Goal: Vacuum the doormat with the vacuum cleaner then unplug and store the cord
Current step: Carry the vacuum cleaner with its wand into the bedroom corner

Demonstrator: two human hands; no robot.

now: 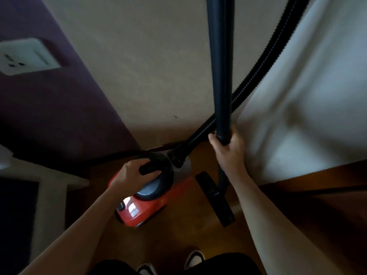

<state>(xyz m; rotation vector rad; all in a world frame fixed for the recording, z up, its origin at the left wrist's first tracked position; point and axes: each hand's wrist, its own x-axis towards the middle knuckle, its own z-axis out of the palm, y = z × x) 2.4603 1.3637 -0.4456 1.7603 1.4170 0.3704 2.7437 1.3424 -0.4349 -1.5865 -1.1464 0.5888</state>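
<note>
Wood floor [178, 235] under red vacuum [143, 211], wand [220, 76]; purple wall [59, 106], socket [25, 56]; white fabric [307, 96].

One vacuum cleaner [139, 211], red body. One carry handle [148, 168] on top of it. One rigid tube [220, 56]. One ribbed hose [264, 58]. One floor nozzle [216, 197]. Hands: two, left hand [131, 175] and right hand [228, 149], with two bare forearms, so one person. Shoes: two, left shoe [146, 269] and right shoe [193, 259], each only partly in view. One wall socket plate [27, 56]; its openings are too blurred to count. One white cloth [307, 96] at the right. One purple wall panel [59, 116]. One wooden floor [178, 235].
</note>
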